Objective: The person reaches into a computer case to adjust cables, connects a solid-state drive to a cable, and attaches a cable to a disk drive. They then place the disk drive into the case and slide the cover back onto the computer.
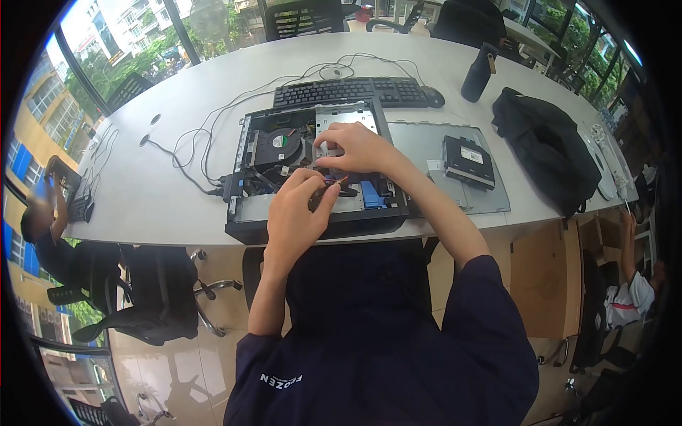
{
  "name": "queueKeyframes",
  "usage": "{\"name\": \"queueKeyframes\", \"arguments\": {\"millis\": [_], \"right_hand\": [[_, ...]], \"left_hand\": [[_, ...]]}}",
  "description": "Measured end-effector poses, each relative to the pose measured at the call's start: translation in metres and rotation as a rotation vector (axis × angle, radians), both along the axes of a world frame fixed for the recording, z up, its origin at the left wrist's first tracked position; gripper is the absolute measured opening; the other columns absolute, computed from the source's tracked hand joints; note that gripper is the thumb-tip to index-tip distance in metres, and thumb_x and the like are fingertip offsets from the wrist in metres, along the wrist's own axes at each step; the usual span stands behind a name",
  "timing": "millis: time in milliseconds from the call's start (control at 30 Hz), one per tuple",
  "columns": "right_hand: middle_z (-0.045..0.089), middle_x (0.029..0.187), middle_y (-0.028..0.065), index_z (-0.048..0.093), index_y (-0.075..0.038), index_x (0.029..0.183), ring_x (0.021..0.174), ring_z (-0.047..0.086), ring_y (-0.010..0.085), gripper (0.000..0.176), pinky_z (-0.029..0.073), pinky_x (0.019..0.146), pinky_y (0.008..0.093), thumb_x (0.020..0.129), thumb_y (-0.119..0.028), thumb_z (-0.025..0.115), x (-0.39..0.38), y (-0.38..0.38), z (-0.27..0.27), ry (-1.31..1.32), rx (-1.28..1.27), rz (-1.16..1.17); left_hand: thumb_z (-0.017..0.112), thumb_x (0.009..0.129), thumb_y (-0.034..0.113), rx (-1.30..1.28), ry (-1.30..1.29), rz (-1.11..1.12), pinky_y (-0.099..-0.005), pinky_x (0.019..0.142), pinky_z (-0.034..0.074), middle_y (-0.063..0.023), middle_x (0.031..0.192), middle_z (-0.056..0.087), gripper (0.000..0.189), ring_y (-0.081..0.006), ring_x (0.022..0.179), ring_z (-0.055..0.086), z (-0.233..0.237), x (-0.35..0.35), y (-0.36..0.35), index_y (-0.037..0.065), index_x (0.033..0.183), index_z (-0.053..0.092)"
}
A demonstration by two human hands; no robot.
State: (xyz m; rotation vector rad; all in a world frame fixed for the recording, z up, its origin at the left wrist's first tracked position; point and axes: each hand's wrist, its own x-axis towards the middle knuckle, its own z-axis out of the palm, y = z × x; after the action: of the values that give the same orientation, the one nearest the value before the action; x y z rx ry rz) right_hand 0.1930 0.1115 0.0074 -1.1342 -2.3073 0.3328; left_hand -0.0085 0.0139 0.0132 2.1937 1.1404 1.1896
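An opened desktop computer case (249,211) lies on its side at the near table edge, its inside facing up. My left hand (297,213) is over the front middle of the case, thumb and fingers closed on thin coloured wires (342,180). Just beyond it, my right hand (357,148) reaches in from the right with curled fingers; what they hold, if anything, is hidden. A black blower fan (278,146) sits inside on the left. Near the front right inside is a blue plastic piece (371,195).
Right of the case, a black drive (469,162) rests on a flat metal panel (490,195). Behind are a keyboard (348,91), a mouse (432,97) and loose cables. A bottle (478,74) and black bag (547,149) stand right. Another person (42,220) sits at left.
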Motion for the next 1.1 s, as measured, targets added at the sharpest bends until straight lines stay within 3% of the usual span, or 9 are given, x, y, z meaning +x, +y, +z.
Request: {"name": "queueKeyframes", "arguments": {"millis": [100, 167, 400, 533, 600, 667, 733, 833, 1100], "right_hand": [[0.068, 0.092, 0.0121, 0.075, -0.009, 0.110, 0.086, 0.069, 0.0274, 0.040, 0.055, 0.078, 0.0376, 0.083, -0.038, 0.079, 0.000, 0.001, -0.002, -0.003, 0.012, -0.007], [0.068, 0.093, 0.0124, 0.075, -0.009, 0.111, 0.087, 0.069, 0.0279, 0.040, 0.055, 0.078, 0.0378, 0.083, -0.037, 0.079, 0.002, 0.001, -0.003, 0.003, 0.035, -0.006], [0.070, 0.096, 0.0129, 0.076, -0.005, 0.103, 0.090, 0.069, 0.0291, 0.027, 0.054, 0.080, 0.0384, 0.089, -0.028, 0.074, 0.002, 0.003, -0.001, 0.098, 0.092, 0.100], [0.071, 0.096, 0.0124, 0.077, -0.003, 0.099, 0.090, 0.069, 0.0269, 0.024, 0.054, 0.082, 0.0374, 0.092, -0.026, 0.072, 0.001, -0.004, 0.007, 0.159, 0.021, 0.129], [0.073, 0.095, 0.0118, 0.077, -0.006, 0.108, 0.087, 0.069, 0.0235, 0.035, 0.053, 0.083, 0.0355, 0.091, -0.036, 0.074, 0.001, -0.012, 0.017, 0.354, -0.157, 0.218], [0.073, 0.097, 0.0122, 0.075, -0.005, 0.114, 0.089, 0.069, 0.0224, 0.039, 0.053, 0.085, 0.0351, 0.091, -0.037, 0.074, 0.003, -0.028, 0.028, 0.327, -0.267, 0.301], [0.073, 0.102, 0.0142, 0.070, -0.003, 0.127, 0.095, 0.069, 0.0223, 0.051, 0.053, 0.092, 0.0352, 0.090, -0.037, 0.076, 0.002, -0.045, 0.039, 0.201, -0.351, 0.385], [0.072, 0.097, 0.0128, 0.072, -0.003, 0.122, 0.094, 0.068, 0.0214, 0.046, 0.053, 0.091, 0.0353, 0.089, -0.036, 0.076, -0.003, -0.061, 0.040, 0.232, -0.235, 0.294], [0.062, 0.079, 0.0035, 0.068, -0.001, 0.090, 0.075, 0.054, 0.0135, 0.022, 0.043, 0.066, 0.0289, 0.091, -0.023, 0.071, -0.002, -0.052, 0.014, 0.379, -0.246, 0.280]], "left_hand": [[0.073, 0.093, 0.020, 0.087, 0.025, -0.012, -0.0352, 0.069, 0.052, -0.0090, 0.095, 0.067, 0.023, -0.0260, 0.075, 0.066, -0.002, -0.001, 0.001, -0.002, 0.091, 0.070], [0.073, 0.091, 0.013, 0.032, -0.013, -0.065, -0.0352, 0.076, 0.051, -0.0131, 0.100, 0.069, 0.020, -0.0276, 0.085, 0.067, 0.001, -0.002, 0.001, -0.006, 0.087, 0.067], [0.076, 0.090, 0.017, 0.212, 0.022, -0.140, -0.0353, 0.071, 0.054, -0.0077, 0.106, 0.067, 0.021, -0.0257, 0.082, 0.067, 0.004, -0.013, 0.005, -0.002, 0.089, 0.068], [0.079, 0.087, 0.018, 0.228, 0.036, -0.163, -0.0368, 0.078, 0.053, -0.0082, 0.108, 0.066, 0.023, -0.0276, 0.091, 0.065, 0.001, -0.016, 0.008, -0.002, 0.087, 0.067], [0.080, 0.086, 0.018, 0.220, 0.026, -0.137, -0.0380, 0.081, 0.053, -0.0084, 0.110, 0.066, 0.024, -0.0286, 0.096, 0.064, 0.002, -0.016, 0.009, -0.001, 0.087, 0.066], [0.081, 0.085, 0.019, 0.293, 0.026, -0.074, -0.0415, 0.088, 0.048, -0.0081, 0.111, 0.064, 0.024, -0.0295, 0.102, 0.061, 0.005, -0.019, 0.011, 0.001, 0.085, 0.066], [0.082, 0.084, 0.018, 0.357, 0.060, 0.002, -0.0398, 0.086, 0.048, -0.0098, 0.110, 0.065, 0.026, -0.0290, 0.101, 0.061, 0.010, -0.020, 0.013, 0.000, 0.084, 0.064], [0.085, 0.081, 0.018, 0.377, 0.039, 0.085, -0.0375, 0.083, 0.047, -0.0115, 0.109, 0.065, 0.029, -0.0281, 0.098, 0.061, 0.007, -0.021, 0.015, 0.000, 0.084, 0.063], [0.078, 0.085, 0.009, 0.238, -0.255, 0.090, -0.0292, 0.078, 0.048, -0.0085, 0.093, 0.066, 0.016, -0.0178, 0.083, 0.062, 0.006, -0.023, 0.013, -0.001, 0.089, 0.066]]}}
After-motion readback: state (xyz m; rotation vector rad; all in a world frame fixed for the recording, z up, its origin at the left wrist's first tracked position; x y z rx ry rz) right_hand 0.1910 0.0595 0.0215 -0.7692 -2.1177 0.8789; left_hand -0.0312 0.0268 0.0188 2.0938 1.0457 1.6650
